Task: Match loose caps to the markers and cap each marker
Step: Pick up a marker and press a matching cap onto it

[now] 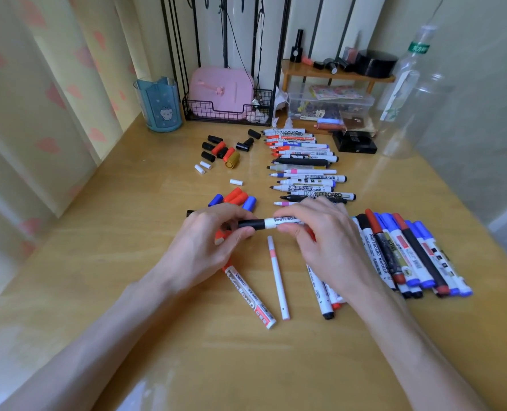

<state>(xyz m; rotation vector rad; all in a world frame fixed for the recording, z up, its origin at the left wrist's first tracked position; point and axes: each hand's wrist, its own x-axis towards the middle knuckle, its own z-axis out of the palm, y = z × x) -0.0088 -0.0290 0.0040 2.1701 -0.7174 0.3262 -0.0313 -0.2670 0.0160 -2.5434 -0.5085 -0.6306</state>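
- Held level above the worktop (157, 336) at mid-view: a whiteboard marker (284, 220), black end toward 9 o'clock.
- Clamped on its black cap (250, 223) with the left hand (210, 244), thumb and fingertips curled round it.
- Wrapped round the white barrel with the right hand (323, 244), fingers curled over the print, thumb underneath.
- Most likely the seating push of black cap onto black-ink marker; no telling from this view whether the cap is fully home.
- Keep cap and barrel on one straight line and press along the 9-to-3 axis, without bending or skewing.
- Push until a firm stop or click, then look for any gap between black cap and white barrel.
- Give a light tug as a check before letting go.
- Once sealed, lay it with the capped markers (409, 256) at 3 o'clock, well apart from the uncapped row (305, 173) at 12 to 1 o'clock.
- Mind the wrists: a red marker (247, 295) and a thin white pen (277, 277) lying just below the hands at 6 o'clock, likely to roll if nudged.
- For later matches, look first to the red and blue caps (235, 198) just beyond the left hand at 11 o'clock.
- Farther out the same way: the black, red and gold caps (222, 149), with the small white caps (203, 167) beside them.
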